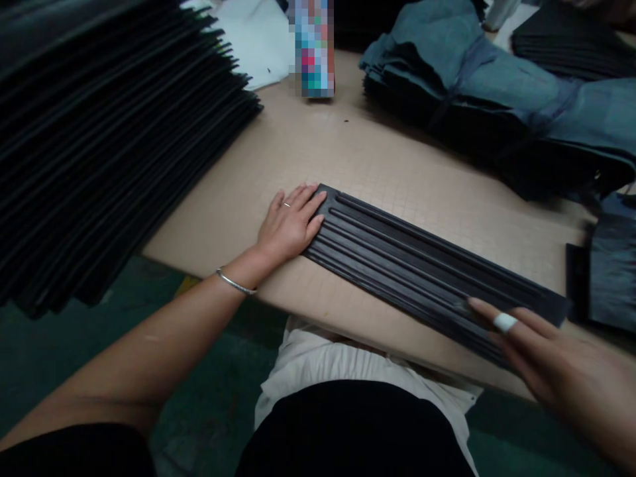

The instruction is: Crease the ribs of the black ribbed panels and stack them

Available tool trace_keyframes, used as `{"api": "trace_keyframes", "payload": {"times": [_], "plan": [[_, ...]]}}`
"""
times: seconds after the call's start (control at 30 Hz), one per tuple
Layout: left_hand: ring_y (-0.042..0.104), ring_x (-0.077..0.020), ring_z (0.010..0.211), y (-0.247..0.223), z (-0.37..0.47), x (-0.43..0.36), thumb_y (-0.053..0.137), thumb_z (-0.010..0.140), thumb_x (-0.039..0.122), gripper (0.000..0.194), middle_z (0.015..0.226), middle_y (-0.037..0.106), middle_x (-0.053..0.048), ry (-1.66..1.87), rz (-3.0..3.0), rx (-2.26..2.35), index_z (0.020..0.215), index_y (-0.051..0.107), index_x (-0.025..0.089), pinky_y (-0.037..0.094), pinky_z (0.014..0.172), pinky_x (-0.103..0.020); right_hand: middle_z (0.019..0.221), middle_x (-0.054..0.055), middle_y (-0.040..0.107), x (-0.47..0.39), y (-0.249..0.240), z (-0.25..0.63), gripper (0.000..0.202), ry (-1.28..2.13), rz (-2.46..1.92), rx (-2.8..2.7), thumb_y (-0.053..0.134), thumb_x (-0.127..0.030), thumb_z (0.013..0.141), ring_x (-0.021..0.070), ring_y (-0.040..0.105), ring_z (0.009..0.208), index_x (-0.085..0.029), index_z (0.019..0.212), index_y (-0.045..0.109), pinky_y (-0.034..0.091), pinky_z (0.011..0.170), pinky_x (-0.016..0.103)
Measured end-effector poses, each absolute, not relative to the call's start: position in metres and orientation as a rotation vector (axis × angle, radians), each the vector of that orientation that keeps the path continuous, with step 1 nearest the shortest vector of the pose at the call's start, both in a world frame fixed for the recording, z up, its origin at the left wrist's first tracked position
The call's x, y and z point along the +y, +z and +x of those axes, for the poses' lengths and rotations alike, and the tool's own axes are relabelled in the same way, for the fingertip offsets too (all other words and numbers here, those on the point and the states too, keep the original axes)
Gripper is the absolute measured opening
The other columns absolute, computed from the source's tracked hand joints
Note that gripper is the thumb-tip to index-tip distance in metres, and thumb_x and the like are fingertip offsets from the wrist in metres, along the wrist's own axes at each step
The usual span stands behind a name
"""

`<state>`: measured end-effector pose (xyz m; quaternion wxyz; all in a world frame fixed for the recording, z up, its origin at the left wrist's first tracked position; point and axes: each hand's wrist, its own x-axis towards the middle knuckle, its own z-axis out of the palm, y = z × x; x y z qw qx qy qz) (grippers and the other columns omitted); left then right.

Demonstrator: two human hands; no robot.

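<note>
A long black panel (422,258) with raised lengthwise ribs, leather-like in look, lies at a slant on the tan table. Flat on its left end rests my left hand (291,225), fingers spread, with a ring and a silver bangle. Over the panel's right end is my right hand (536,344), partly blurred, with a white band round one finger. Its fingers are drawn together, the index fingertip close to the ribs. A faint small shape shows at that fingertip, too blurred to name.
A tall stack of black sheets (114,132) fills the left side. Tied bundles with grey-blue backing (497,79) lie at the back right. More dark pieces (613,271) sit by the panel's right end. A pixelated upright object (315,53) stands at the back beside white sheets (253,40).
</note>
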<state>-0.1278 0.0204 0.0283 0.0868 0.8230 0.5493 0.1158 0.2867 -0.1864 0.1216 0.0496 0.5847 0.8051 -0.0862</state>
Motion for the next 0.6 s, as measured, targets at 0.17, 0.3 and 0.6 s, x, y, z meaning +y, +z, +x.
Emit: {"api": "trace_keyframes", "payload": {"times": [0.17,0.3,0.6], "plan": [[0.031,-0.0264,0.157,0.029,-0.131,0.019,0.036,0.106,0.042,0.054,0.169,0.036,-0.005,0.346,2.462,1.615,0.158,0.042,0.027,0.02,0.129,-0.057,0.114,0.008,0.065,-0.11,0.108,0.111,0.066,-0.171,1.408,2.548,0.041,-0.007,0.098,0.0203,0.068,0.079,-0.026,0.161,0.039,0.055,0.064,0.032],[0.031,-0.0272,0.157,0.029,-0.132,0.018,0.038,0.106,0.04,0.054,0.169,0.036,-0.006,0.377,2.467,1.6,0.157,0.043,0.025,0.02,0.129,-0.058,0.117,0.01,0.064,-0.079,0.107,0.044,0.057,-0.147,1.323,2.553,0.032,-0.014,0.106,0.0206,0.069,0.083,-0.024,0.162,0.038,0.054,0.066,0.032],[0.032,-0.0294,0.157,0.031,-0.131,0.018,0.041,0.105,0.04,0.053,0.168,0.036,-0.008,0.403,2.472,1.567,0.156,0.045,0.023,0.021,0.128,-0.06,0.116,0.009,0.066,-0.084,0.121,0.053,0.058,-0.067,1.229,2.465,0.035,-0.012,0.105,0.023,0.069,0.084,-0.022,0.162,0.037,0.056,0.067,0.035]]}}
